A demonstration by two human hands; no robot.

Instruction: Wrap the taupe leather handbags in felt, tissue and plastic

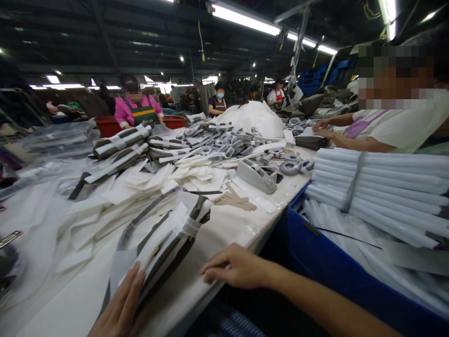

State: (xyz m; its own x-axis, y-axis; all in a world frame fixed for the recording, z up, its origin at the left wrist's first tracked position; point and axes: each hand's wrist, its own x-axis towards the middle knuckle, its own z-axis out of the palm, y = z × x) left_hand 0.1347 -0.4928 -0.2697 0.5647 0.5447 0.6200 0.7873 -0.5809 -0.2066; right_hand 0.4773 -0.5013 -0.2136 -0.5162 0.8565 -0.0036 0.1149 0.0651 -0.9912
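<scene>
My left hand (122,302) lies with its fingers stretched out along the near end of a bundle (171,229) of dark olive and white folded pieces. A clear band wraps the bundle near its far end, and grey strips stick out on its left side. The thumb of this hand is hidden. My right hand (236,267) is at the near table edge, to the right of the bundle and apart from it. Its fingers are curled in, with a small pale spot between them; whether it holds anything is unclear.
Loose white sheets (115,199), similar bundles (122,145) and grey rolled strips (224,145) cover much of the table (224,229). A blue bin (305,248) with white tubes (386,182) stands at the right. One co-worker (396,121) works at right, another (138,107) across the table.
</scene>
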